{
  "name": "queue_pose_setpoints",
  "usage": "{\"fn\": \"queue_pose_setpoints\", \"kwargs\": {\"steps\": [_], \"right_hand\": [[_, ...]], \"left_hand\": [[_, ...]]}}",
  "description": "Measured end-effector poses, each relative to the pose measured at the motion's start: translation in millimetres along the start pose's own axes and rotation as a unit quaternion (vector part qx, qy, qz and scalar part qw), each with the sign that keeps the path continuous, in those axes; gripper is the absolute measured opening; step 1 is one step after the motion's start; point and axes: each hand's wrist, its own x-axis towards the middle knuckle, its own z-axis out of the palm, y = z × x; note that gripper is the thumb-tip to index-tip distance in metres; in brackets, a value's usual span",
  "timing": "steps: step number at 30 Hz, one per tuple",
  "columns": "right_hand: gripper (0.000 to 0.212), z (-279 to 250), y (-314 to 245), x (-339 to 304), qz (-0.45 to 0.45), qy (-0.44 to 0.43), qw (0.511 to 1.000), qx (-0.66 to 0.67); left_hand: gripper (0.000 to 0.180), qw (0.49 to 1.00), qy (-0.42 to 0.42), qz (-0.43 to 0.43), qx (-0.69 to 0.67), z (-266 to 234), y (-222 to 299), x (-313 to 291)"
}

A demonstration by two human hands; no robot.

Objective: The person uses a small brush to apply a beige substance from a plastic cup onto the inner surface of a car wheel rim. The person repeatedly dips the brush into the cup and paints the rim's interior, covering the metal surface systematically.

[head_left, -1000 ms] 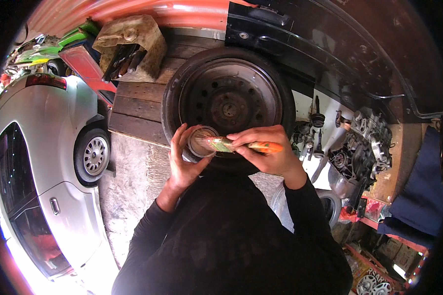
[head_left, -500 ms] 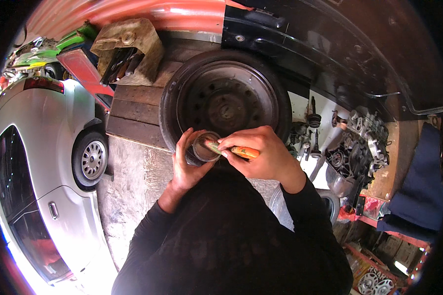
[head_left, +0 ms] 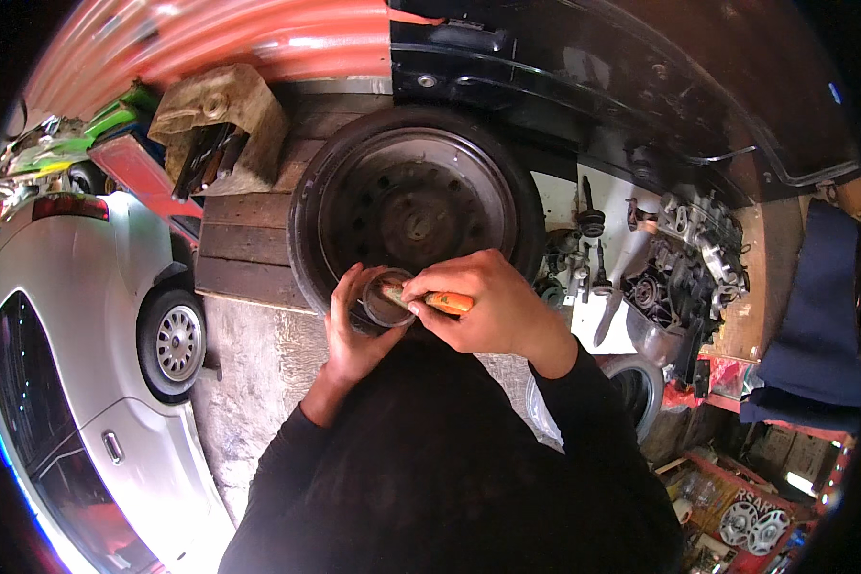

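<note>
My left hand (head_left: 350,330) is wrapped round a small round cup (head_left: 383,308) with dark, brownish inner walls. Pinched in my right hand (head_left: 497,308) is a paintbrush (head_left: 450,302) with an orange handle. Its far end dips into the cup's mouth, so its tip is partly hidden. Both hands are close together over the near edge of a car wheel (head_left: 344,158), which lies flat on wooden planks. The wheel has a dark, dusty steel rim inside a black tyre.
Left of the wheel stands a cut-open, grimy container (head_left: 258,115) with several tools. A silver car (head_left: 115,383) is parked at the left. Engine parts (head_left: 679,277) lie at the right, near another tyre (head_left: 636,397). A dark panel (head_left: 584,96) stands behind the wheel.
The view has shifted, so the hands and wheel sit slightly further left in the picture. The brush stays in the cup, tilted a little differently. Both grips are unchanged.
</note>
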Motion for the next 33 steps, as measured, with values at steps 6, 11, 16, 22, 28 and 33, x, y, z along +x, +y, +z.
{"fn": "queue_pose_setpoints", "kwargs": {"steps": [6, 11, 16, 22, 28, 33], "right_hand": [[0.011, -6, 3, -8, 0.014, 0.016, 1.0, 0.003], [0.012, -34, 9, -23, 0.005, 0.111, 0.988, 0.111], [0.018, -33, 71, -42, 0.119, 0.303, 0.908, 0.265], [0.024, 63, 242, 6, 0.264, 0.537, 0.67, 0.44], [0.025, 138, 274, 89, 0.199, 0.665, 0.68, 0.237], [0.021, 195, 265, 129, 0.204, 0.539, 0.765, 0.287]], "left_hand": [[0.102, 1.0, -0.02, 0.008, -0.006, 6, 0, 6], [0.099, 0.999, 0.026, -0.02, -0.011, 4, 1, 10], [0.099, 0.997, 0.077, -0.008, -0.025, -11, -5, 15], [0.102, 0.997, 0.072, -0.04, 0.013, -33, -9, 8], [0.101, 0.995, 0.073, -0.051, 0.034, -42, -1, 5], [0.102, 0.995, 0.07, -0.042, 0.059, -48, 0, 10]]}}
